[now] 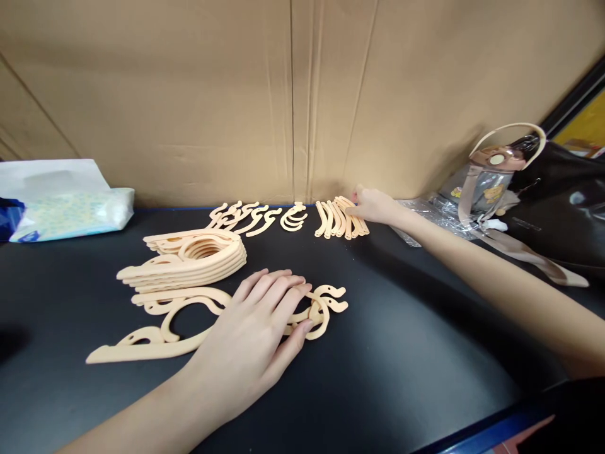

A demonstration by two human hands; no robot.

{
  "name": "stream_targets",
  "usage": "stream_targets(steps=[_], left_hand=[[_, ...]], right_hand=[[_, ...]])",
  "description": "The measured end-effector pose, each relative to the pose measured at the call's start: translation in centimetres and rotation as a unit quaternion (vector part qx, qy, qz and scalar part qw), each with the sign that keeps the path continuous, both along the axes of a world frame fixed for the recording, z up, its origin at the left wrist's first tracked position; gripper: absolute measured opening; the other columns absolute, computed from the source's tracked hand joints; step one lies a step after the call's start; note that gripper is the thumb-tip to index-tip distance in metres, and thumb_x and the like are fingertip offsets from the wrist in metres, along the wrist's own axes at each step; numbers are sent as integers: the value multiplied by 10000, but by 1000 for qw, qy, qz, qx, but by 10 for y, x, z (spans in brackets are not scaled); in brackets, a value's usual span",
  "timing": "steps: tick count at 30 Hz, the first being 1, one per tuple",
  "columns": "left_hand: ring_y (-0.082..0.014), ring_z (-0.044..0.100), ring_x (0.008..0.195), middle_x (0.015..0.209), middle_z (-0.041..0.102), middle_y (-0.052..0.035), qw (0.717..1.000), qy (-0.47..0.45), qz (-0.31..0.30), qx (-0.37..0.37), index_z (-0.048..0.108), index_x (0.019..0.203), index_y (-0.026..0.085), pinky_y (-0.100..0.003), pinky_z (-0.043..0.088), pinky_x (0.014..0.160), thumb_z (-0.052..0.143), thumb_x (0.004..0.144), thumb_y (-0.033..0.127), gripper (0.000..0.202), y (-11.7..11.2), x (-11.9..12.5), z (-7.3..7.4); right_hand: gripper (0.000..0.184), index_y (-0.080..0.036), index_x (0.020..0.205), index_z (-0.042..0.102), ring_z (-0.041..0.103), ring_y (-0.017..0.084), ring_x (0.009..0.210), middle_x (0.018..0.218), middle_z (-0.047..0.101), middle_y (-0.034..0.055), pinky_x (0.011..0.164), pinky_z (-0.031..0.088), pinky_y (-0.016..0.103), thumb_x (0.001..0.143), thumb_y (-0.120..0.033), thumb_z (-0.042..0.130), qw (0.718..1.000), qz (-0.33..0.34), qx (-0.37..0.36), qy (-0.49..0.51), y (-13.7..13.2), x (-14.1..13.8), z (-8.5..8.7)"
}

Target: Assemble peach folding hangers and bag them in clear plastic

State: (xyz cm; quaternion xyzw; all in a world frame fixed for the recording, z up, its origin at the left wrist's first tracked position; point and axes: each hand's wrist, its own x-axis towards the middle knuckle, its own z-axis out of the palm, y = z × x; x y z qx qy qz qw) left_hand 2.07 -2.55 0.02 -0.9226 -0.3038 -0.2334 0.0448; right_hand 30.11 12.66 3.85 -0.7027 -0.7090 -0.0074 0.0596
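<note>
1. My left hand (pixel 255 340) lies flat with its fingers (pixel 278 291) spread wide. It grips nothing and presses on the near hanger (pixel 155 331) on the worktop (pixel 416 340).
2. My right hand (pixel 375 205) is stretched to the far edge, touching the row of strips (pixel 338 221). I cannot tell whether its fingers are closed on one.
3. Judged step: the hanger is pinned in place while a strip is fetched for it.
4. Judged next requirement: a narrow pinch on a single strip, since they lie packed side by side.
5. Near the hanger are a stack (pixel 189 255) of hanger bodies just behind it and a row of hooks (pixel 250 217) further back.
6. Hidden: my left palm covers the hanger's middle, and the right fingertips are behind the hand.
7. Cut off: the bag (pixel 558 208) at the right edge, with a bottle (pixel 496 176) beside it.
</note>
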Motion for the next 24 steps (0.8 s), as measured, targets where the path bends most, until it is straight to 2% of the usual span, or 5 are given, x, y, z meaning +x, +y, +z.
stream_targets(steps=[4, 7, 12, 17, 24], left_hand=[[-244, 614, 892, 989, 706, -64, 1000, -8, 3, 21, 652, 1038, 143, -390, 399, 797, 445, 1000, 219, 224, -2, 1, 4], [-237, 613, 838, 946, 700, -51, 1000, -9, -3, 23, 657, 986, 156, -386, 390, 754, 462, 985, 202, 200, -4, 3, 5], [-258, 623, 854, 992, 700, -64, 1000, 12, -8, -3, 652, 1003, 158, -399, 397, 730, 469, 988, 210, 191, -5, 2, 4], [-237, 634, 859, 1100, 704, -40, 999, 0, -12, -52, 622, 1073, 193, -393, 412, 730, 457, 996, 190, 182, -6, 0, 1], [-166, 650, 966, 1192, 696, 22, 989, -55, -51, -126, 565, 1220, 258, -317, 459, 831, 433, 1004, 166, 269, -10, -2, -4]], right_hand=[[394, -127, 1210, 524, 656, 236, 826, 958, 723, 105, 663, 416, 300, 872, -318, 590, 998, 50, 31, 21, -24, -8, 11], [408, -161, 1202, 559, 644, 196, 774, 909, 719, 50, 665, 418, 278, 826, -292, 648, 991, 125, 26, 44, -55, -22, 14], [132, -157, 939, 675, 619, 171, 754, 835, 693, 30, 658, 409, 274, 824, -179, 615, 954, 287, -10, 89, -98, -49, 1], [188, -113, 1026, 702, 642, 212, 929, 1015, 685, 105, 789, 469, 316, 900, -139, 564, 931, 360, -3, 67, -103, -61, -12], [262, -121, 1179, 674, 636, 229, 966, 1047, 689, 95, 882, 465, 378, 954, -230, 597, 900, 432, 41, 48, -97, -58, -15]])
